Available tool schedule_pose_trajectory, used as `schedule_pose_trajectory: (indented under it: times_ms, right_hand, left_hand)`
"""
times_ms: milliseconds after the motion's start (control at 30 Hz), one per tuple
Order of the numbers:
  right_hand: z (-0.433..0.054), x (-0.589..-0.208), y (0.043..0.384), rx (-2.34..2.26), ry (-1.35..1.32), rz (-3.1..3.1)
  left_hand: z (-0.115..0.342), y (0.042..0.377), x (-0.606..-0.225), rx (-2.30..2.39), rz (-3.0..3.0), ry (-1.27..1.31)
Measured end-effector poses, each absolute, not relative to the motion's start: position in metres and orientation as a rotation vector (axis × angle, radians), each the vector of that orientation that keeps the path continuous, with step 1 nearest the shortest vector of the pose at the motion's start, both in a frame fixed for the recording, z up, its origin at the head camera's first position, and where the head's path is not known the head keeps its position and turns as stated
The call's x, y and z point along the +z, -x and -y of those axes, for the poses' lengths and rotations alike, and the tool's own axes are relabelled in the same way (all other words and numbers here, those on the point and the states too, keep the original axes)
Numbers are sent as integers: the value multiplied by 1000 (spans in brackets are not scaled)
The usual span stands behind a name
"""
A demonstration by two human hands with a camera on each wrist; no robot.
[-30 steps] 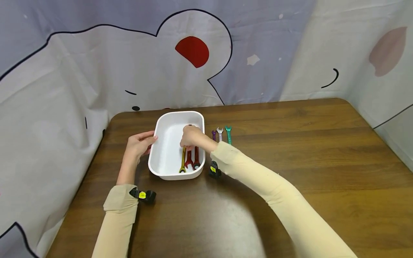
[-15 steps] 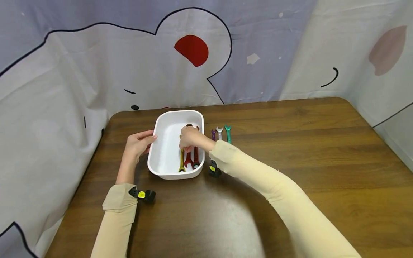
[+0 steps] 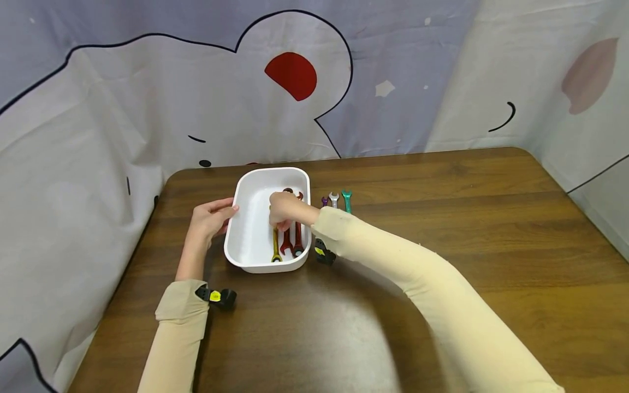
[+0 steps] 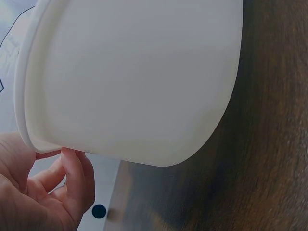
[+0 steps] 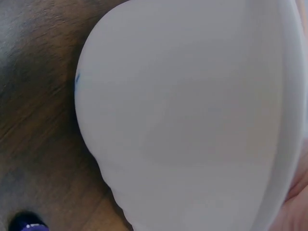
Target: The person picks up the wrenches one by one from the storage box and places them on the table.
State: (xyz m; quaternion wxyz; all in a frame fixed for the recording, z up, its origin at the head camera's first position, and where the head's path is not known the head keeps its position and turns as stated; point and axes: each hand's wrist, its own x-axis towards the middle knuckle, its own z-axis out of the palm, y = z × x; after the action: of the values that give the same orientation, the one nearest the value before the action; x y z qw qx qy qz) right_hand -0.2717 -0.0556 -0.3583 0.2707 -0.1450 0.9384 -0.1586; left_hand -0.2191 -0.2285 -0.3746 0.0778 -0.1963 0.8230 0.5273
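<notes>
A white plastic tray (image 3: 248, 234) stands on the table. My left hand (image 3: 208, 220) grips its left side, thumb on the rim; the left wrist view shows fingers (image 4: 77, 178) curled under that rim. Reaching over the tray's right side, my right hand (image 3: 286, 210) has its fingers curled down round the middle of a yellow wrench (image 3: 276, 244); its fingertips are hidden. Beside that wrench lie a red wrench (image 3: 286, 244) and a darker red wrench (image 3: 298, 237), both partly covered by the hand. The right wrist view is mostly filled by the tray's outer wall.
On the table right of the tray lie a purple wrench (image 3: 325, 201), a silver wrench (image 3: 334, 198) and a green wrench (image 3: 347, 200), their lower parts hidden behind the right sleeve (image 3: 339, 224). A printed curtain (image 3: 403, 71) hangs behind the table's far edge (image 3: 417, 158).
My right hand has shifted slightly left inside the tray, and the yellow wrench's upper end has moved left with it. The left hand stays on the rim.
</notes>
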Motion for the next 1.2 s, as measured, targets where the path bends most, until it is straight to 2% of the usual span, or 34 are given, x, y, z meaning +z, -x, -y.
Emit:
schedule_pose_trajectory:
  times_ms: [1200]
  right_hand:
    - [59,-363,271,-213,447,-2668]
  left_hand:
    - [228,221,-375,1575,-2474,572]
